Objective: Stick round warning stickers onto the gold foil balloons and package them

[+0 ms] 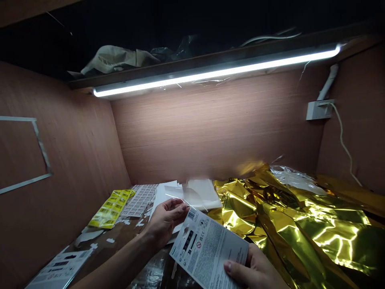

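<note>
A printed white card (210, 249) with a hang hole and a barcode is tilted in front of me. My right hand (252, 267) grips its lower right end, thumb on the printed face. Beyond the card's upper left corner, my left hand (168, 218) pinches the edge of a thin clear plastic piece (180, 194). The clear piece lies over white sheets, and its full outline is hard to make out. Gold foil (288, 224) lies crumpled to the right of both hands.
Yellow label sheets (111, 208) and white label sheets (140, 199) lie at the left. Another printed card (60, 269) is at the lower left. A stack of clear film (203, 194) lies at the back, under a lit tube (216, 74). A white socket box (319, 110) is on the right.
</note>
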Motion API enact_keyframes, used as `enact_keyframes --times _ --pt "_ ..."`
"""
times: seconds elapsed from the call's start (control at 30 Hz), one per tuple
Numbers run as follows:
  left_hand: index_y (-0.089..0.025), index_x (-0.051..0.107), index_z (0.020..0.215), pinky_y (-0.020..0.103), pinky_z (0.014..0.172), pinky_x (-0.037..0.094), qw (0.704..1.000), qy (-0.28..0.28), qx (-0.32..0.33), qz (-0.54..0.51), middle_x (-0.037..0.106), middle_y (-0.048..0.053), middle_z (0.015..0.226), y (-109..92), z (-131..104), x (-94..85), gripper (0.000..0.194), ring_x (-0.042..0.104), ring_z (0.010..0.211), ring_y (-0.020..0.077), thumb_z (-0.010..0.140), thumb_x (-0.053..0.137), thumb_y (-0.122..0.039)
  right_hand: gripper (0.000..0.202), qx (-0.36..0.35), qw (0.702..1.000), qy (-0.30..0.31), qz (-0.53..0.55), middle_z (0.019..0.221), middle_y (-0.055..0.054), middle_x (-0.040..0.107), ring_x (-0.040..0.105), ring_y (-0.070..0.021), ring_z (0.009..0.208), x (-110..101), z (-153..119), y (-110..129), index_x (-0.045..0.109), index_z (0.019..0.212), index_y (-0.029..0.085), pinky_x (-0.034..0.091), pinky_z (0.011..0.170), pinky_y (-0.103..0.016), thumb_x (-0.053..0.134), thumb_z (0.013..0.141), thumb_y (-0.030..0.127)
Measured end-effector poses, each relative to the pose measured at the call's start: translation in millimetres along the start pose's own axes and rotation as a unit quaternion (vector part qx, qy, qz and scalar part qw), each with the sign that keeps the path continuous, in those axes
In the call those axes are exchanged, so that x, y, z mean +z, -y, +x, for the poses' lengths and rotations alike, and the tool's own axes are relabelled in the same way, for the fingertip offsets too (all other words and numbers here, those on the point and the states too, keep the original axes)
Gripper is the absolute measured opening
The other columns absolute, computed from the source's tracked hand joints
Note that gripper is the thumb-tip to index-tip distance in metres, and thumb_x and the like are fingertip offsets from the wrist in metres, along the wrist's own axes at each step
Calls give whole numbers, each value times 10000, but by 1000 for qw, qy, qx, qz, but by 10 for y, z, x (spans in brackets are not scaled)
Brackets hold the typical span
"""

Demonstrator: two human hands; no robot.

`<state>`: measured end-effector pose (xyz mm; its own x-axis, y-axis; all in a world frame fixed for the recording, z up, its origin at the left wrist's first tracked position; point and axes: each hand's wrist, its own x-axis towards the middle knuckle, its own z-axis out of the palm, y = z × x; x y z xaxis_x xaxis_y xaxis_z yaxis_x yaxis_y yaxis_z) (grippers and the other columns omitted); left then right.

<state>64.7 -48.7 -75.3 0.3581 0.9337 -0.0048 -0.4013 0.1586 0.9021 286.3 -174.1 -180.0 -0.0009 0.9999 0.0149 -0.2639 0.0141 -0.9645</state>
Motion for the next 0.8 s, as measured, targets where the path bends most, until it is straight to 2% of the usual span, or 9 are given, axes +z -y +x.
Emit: enact_keyframes --times 0.13,0.23,0.4,0.57,0.7,0.8 --pt "-70 734 980 299 777 642 1000 10 -10 -2 800 153 933 19 -46 26 256 783 816 220 766 871 -44 636 10 999 9 -39 924 -147 789 768 -343 877 5 -3 204 702 1061 121 604 776 -414 868 666 590" --pt "-47 731 1081 343 833 646 1000 10 -30 -1 791 209 1060 10 -80 52 232 789 924 260 856 786 -39 532 0 998 -8 -57 851 -126 782 755 -297 806 32 -19 333 741 955 117 596 755 -378 847 697 571" --pt "-25 706 1195 344 775 649 998 15 -54 -6 756 253 1172 24 -126 69 237 787 943 268 989 641 -122 511 -42 996 -47 -64 715 -104 756 721 -246 689 39 -26 325 750 792 115 549 647 -305 814 734 619" --pt "-35 711 1183 288 729 632 998 15 -58 -31 765 235 1165 109 -189 34 221 790 863 218 1004 613 -121 541 -73 985 -78 -137 733 -109 753 698 -252 678 -59 -24 295 756 759 132 524 599 -305 735 797 671" --pt "-49 740 1138 282 734 624 996 22 -61 -53 784 210 1115 170 -202 3 200 786 840 203 1003 604 -108 511 -76 973 -103 -190 814 -116 777 736 -313 776 -110 -26 339 758 847 165 578 657 -357 674 845 669" --pt "-72 772 1092 236 755 606 995 32 -66 -69 801 167 1064 224 -203 -7 171 777 857 175 980 645 -98 523 -94 965 -127 -209 822 -116 787 752 -338 784 -71 -33 365 757 879 184 605 669 -383 635 849 692"
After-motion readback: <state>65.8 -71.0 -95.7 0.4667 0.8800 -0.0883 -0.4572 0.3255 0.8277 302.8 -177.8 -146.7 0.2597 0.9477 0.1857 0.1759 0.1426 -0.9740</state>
